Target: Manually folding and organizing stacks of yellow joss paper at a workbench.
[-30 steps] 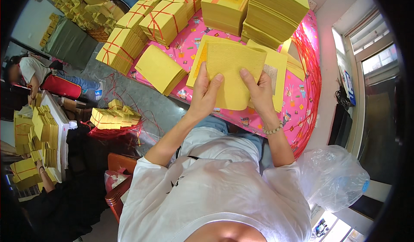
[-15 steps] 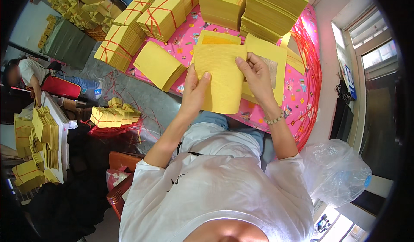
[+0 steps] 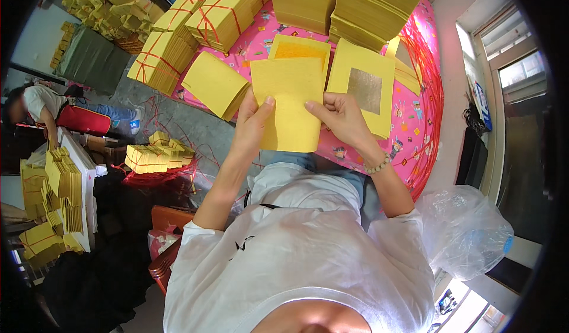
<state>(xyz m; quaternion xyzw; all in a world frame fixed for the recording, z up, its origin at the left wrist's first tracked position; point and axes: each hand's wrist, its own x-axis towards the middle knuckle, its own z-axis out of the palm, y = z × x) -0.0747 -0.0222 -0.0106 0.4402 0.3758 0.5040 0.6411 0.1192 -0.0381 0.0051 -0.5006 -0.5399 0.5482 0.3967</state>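
Note:
Between both hands I hold a stack of yellow paper [image 3: 289, 107] upright over the table's near edge. My left hand [image 3: 253, 119] grips its left side, thumb flat on the face. On the opposite side my right hand [image 3: 344, 117] pinches the edge, thumb in front and fingers curled behind. Just beyond lies yellow paper with an orange patch [image 3: 301, 49], partly covered by the held stack. To the right of it rests yellow paper with a silvery square [image 3: 364, 90]. A loose yellow stack [image 3: 214, 85] lies to the left, slightly curved.
Bundles tied with red string [image 3: 219, 20] line the table's far left, and tall yellow stacks [image 3: 376, 13] stand at the back. Red strings [image 3: 431, 113] hang along the right edge of the pink tablecloth [image 3: 409, 149]. A clear plastic bag [image 3: 465, 232] is at my right; another person [image 3: 44, 104] works far left.
Both hands have brought the paper stack slightly left and toward me. My right hand has slid lower on its edge, and the silvery-square paper behind is less covered.

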